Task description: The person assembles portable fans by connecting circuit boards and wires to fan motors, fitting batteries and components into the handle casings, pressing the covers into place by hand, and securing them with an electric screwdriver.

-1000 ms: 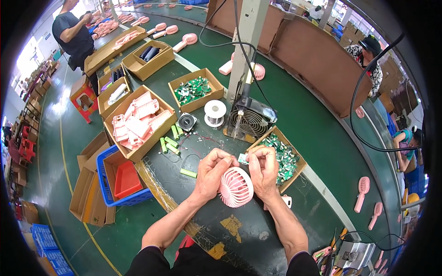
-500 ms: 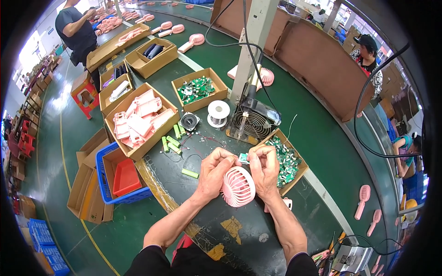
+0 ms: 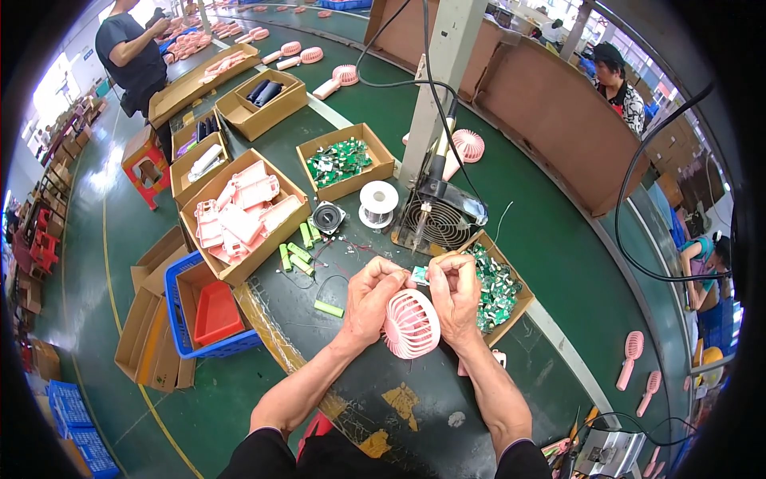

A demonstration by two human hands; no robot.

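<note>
Over the near part of the dark workbench [image 3: 471, 403], my left hand [image 3: 371, 299] and my right hand [image 3: 455, 299] meet with bent fingers. Between their fingertips is a small green circuit board [image 3: 420, 275], pinched from both sides. Any thin wire in the left fingertips is too small to make out. A round pink fan head [image 3: 412, 326] with ribbed slats sits just below the board, between the two hands. Its contact with the palms is partly hidden. Beside the right hand stands a cardboard box of circuit boards [image 3: 496, 287].
A fume fan [image 3: 439, 219] with a soldering iron [image 3: 423, 223] in front stands beyond my hands. Nearby lie a solder spool [image 3: 378, 204], a round black speaker-like part [image 3: 327, 215] and green battery cells [image 3: 299, 257]. Left is a box of pink shells [image 3: 239, 215]. A green conveyor [image 3: 550, 215] carries pink handheld fans.
The fans on the conveyor have moved along, toward the right and nearer. A co-worker at the far right has shifted a little. My hands keep nearly the same grip.
</note>
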